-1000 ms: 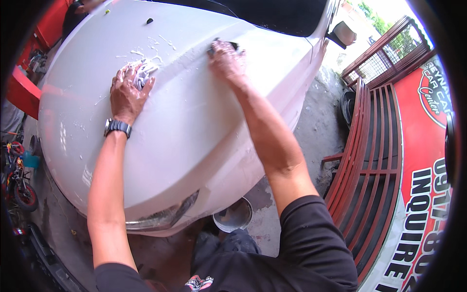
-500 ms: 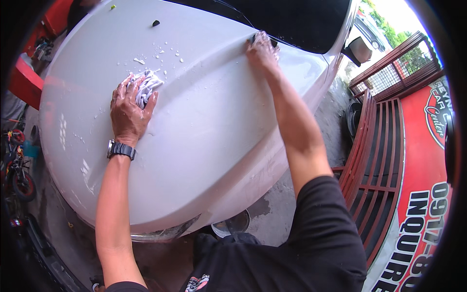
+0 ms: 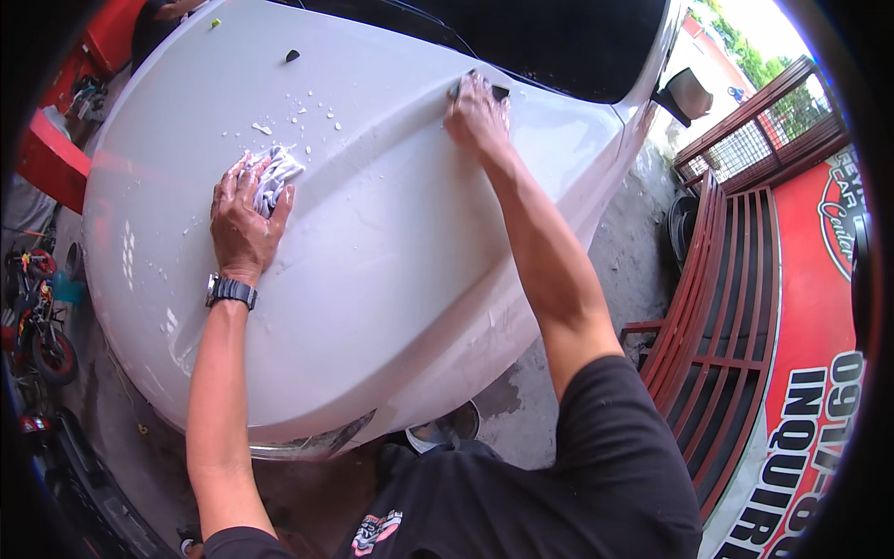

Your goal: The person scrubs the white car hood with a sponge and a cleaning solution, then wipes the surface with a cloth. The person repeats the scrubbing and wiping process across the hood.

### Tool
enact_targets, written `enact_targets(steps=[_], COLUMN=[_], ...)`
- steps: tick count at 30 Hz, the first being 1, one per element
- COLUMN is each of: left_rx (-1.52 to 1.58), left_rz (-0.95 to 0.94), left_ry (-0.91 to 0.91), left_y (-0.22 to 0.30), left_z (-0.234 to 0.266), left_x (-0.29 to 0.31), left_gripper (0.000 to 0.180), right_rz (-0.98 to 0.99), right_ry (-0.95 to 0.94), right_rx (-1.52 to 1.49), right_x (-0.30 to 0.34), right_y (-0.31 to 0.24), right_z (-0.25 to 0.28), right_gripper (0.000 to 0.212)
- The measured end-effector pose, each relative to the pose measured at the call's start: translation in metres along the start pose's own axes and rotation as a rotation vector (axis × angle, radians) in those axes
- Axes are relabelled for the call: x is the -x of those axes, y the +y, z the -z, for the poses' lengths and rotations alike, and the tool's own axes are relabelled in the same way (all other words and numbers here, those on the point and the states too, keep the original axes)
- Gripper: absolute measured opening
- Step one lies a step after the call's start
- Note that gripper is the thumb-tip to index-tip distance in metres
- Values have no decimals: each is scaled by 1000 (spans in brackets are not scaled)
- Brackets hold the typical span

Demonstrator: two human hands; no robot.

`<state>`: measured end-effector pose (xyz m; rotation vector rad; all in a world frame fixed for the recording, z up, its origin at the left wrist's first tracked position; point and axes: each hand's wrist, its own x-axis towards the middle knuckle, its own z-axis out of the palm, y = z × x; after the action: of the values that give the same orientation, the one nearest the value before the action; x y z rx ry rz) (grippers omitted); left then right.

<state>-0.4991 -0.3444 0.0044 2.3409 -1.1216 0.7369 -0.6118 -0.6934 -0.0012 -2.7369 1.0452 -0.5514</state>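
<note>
Head view, looking down: both my arms reach forward over the glossy white car hood, which fills the centre of the picture.

Left hand: it lies palm down at about 10 o'clock on the hood. Its fingers are curled over a crumpled white and grey cloth, pressing it against the paint. The cloth shows past my fingertips on the far side. A black wristwatch sits on this wrist. Small white flecks of foam lie scattered on the hood just beyond the cloth, toward 12 o'clock.

Right hand: it rests at about 12 o'clock, at the rear edge of the hood near the dark windscreen. Its fingers are folded down over a small dark pad, of which only the corners show on either side of my knuckles. The pad touches the hood.

Containers: a round grey bucket stands on the concrete floor at 6 o'clock, just below the front lip of the hood and partly hidden by it and by my black shirt. I cannot tell what it holds.

Surroundings: a red metal gate runs along 3 o'clock. A side mirror projects at 1 o'clock. A small red bike stands at 9 o'clock.
</note>
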Motion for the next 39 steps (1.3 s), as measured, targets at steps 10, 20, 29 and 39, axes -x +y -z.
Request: enact_targets(steps=[10, 20, 29, 39], left_rx=[29, 43, 46, 43], left_rz=[5, 1, 43, 25], left_ry=[1, 14, 12, 5], left_y=[5, -3, 4, 10], left_z=[0, 7, 9, 1], left_x=[-3, -13, 6, 0], left_gripper=[45, 47, 49, 45], right_rz=[58, 403, 77, -147], right_ry=[39, 76, -10, -44], right_rx=[13, 326, 19, -7], right_x=[16, -27, 1, -13], right_y=[1, 45, 29, 29], right_z=[-5, -8, 8, 25], right_gripper=[61, 56, 60, 67])
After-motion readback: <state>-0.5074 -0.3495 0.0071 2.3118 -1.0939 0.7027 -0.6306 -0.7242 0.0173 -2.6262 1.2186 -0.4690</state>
